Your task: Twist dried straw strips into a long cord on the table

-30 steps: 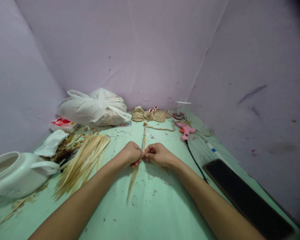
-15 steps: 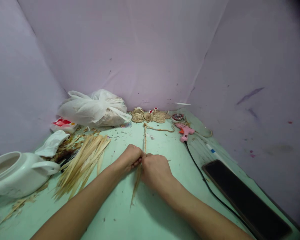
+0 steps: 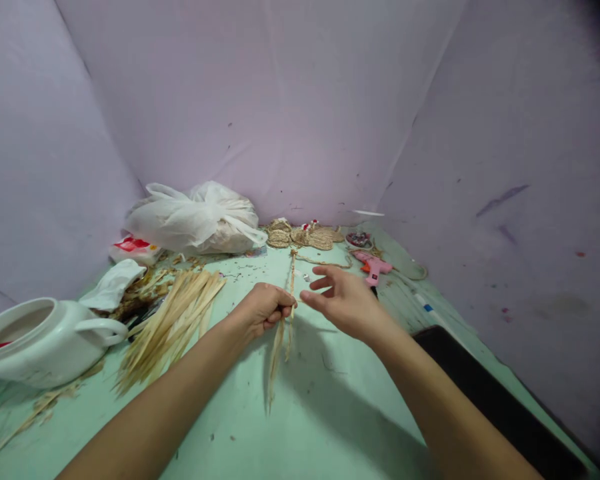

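My left hand is closed, pinching a thin braided straw cord where the braid ends and loose straw strands hang down toward me. The cord runs away across the green table to a pile of coiled straw pieces at the back. My right hand hovers just right of the cord with fingers spread and holds nothing. A bundle of flat straw strips lies left of my left hand.
A white pot with a handle stands at the left edge, with a white plastic bag and crumpled wrappers behind it. A pink glue gun with a black cable lies at back right. A dark flat slab lies at right. Purple walls enclose the table.
My right hand has let go of the cord, lifted and opened to the right. My left hand keeps its pinch on the braid; the view shifted slightly.
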Demonstrator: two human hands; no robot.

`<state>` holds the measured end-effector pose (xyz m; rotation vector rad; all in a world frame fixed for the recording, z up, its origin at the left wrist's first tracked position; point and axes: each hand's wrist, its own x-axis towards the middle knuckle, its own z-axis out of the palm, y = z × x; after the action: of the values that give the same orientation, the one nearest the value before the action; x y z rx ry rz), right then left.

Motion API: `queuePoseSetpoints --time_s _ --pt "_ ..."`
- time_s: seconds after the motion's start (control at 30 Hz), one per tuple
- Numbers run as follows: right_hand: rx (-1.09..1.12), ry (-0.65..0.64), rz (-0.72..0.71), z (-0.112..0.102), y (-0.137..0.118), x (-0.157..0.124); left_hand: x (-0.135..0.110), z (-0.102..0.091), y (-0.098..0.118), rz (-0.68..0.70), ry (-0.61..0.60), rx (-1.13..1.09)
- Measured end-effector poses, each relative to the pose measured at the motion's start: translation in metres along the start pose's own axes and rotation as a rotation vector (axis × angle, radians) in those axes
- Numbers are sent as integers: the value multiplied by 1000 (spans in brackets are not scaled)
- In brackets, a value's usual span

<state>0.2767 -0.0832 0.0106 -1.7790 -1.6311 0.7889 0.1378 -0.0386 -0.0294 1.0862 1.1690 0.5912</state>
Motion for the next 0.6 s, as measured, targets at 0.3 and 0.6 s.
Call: queuePoseSetpoints --time_s 0.3,0.6 --pt "744 -507 253 46 16 9 -3 11 0 54 144 50" --pt "211 -1081 78 44 15 -10 -3 -6 4 20 97 116"
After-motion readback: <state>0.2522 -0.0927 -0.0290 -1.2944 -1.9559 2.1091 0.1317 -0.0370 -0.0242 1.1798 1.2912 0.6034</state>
